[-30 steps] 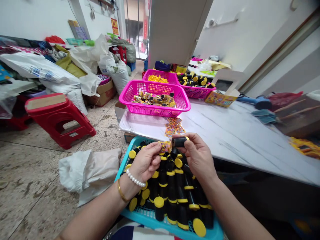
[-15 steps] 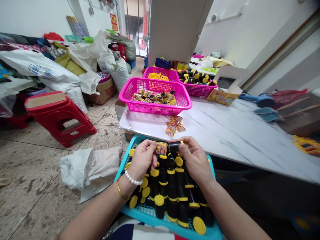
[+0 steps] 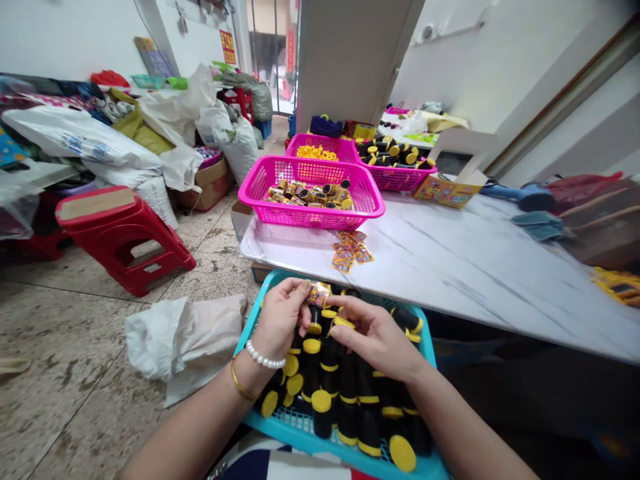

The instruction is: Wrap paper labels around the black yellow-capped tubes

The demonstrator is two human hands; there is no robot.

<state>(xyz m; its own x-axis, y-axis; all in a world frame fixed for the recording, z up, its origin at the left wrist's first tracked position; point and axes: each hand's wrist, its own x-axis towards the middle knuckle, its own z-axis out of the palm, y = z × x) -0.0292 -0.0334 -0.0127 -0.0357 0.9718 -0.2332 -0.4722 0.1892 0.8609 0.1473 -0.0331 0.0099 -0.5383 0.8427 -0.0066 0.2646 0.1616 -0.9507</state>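
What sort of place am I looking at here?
Probably a small workshop: a turquoise basket of black, yellow-capped cylinders, a pink basket of printed ones, and loose printed stickers or labels on the marble-patterned table.

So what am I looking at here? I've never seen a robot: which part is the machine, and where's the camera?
There is no robot here: these are a person's own bare hands. The view comes from one camera worn on that person's head, looking forward and down.

The left hand grips a small, shiny, colourfully printed item. The right hand reaches in beside it; whether it holds anything is hard to tell.

Below the hands is a turquoise basket full of black containers with yellow caps. On the pale table ahead lie loose printed pieces, with a pink basket of small patterned cylinders behind them.
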